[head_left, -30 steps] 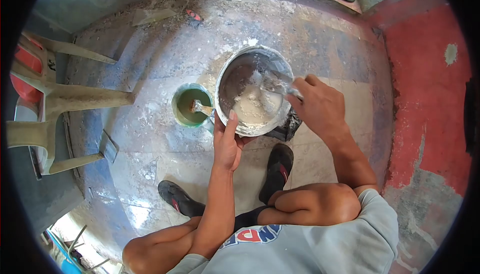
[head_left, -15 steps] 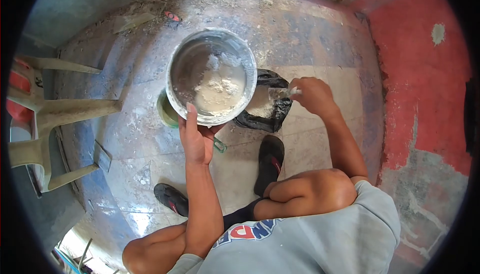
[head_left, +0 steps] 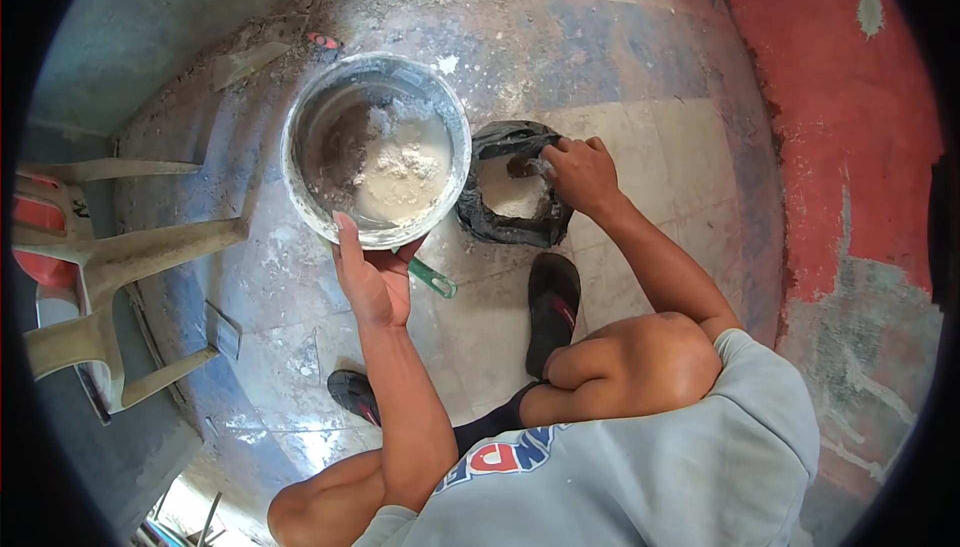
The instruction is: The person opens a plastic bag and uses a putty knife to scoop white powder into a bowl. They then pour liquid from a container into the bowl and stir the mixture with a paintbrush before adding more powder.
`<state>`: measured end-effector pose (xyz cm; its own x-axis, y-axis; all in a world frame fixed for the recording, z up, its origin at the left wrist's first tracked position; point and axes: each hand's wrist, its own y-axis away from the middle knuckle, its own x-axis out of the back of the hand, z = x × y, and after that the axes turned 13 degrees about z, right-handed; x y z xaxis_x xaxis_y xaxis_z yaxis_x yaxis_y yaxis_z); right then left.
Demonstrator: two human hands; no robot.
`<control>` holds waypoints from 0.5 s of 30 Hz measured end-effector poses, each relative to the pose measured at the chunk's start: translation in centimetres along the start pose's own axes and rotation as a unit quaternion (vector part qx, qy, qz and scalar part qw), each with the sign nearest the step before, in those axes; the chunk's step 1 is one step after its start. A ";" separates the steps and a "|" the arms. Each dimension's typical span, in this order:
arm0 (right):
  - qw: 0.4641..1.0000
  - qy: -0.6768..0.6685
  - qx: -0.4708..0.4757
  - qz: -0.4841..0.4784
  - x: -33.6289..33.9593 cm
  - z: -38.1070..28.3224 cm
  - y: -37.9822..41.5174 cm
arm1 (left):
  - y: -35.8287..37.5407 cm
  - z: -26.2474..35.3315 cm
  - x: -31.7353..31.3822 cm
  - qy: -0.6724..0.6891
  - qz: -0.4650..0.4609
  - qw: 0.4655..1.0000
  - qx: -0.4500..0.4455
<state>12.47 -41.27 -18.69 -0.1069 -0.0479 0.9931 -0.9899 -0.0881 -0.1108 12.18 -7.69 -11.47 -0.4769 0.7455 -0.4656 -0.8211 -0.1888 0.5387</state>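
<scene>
My left hand [head_left: 372,282] grips the near rim of a round metal-grey bucket [head_left: 291,172], thumb on the rim and fingers underneath. Off-white powder [head_left: 405,165] lies heaped inside it, toward the right, beside a wet-looking patch. To the bucket's right stands an open black plastic bag [head_left: 512,231] with pale powder [head_left: 508,190] in it. At the bag's right edge my right hand [head_left: 580,175] is closed around a putty knife [head_left: 522,166], its blade down inside the bag. A green dipper handle [head_left: 433,279] sticks out below the bucket, which hides the rest.
At the left a beige plastic chair [head_left: 150,237] lies tipped over. A small red object [head_left: 323,40] is on the dusty tiled floor [head_left: 640,137] beyond the bucket. A peeling red wall [head_left: 820,147] rises at the right. My feet in dark slippers [head_left: 553,312] are close below the bag.
The bucket in my left hand has shifted left, uncovering more of the bag. My right hand has moved in over the bag, and the putty knife's blade has gone down into it.
</scene>
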 end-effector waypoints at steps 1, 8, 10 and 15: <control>1.000 0.000 -0.003 -0.004 -0.3 -0.1 0.5 | -0.1 -0.1 0.0 0.002 0.001 1.000 0.000; 1.000 -0.015 0.011 -0.001 -0.8 0.0 0.5 | 0.5 -1.0 -0.6 0.049 -0.010 0.998 0.033; 1.000 -0.027 0.006 0.003 -0.9 0.0 0.5 | 0.4 -0.9 -1.1 0.056 -0.016 0.997 0.041; 0.997 -0.073 0.019 0.006 -1.6 -1.0 0.8 | 0.4 -0.3 -1.1 0.044 -0.022 0.998 0.042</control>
<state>11.73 -40.29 -20.33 -0.1014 -0.1939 0.9758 -0.9842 -0.1234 -0.1268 12.30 -8.75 -10.98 -0.4694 0.6916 -0.5489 -0.8149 -0.1001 0.5708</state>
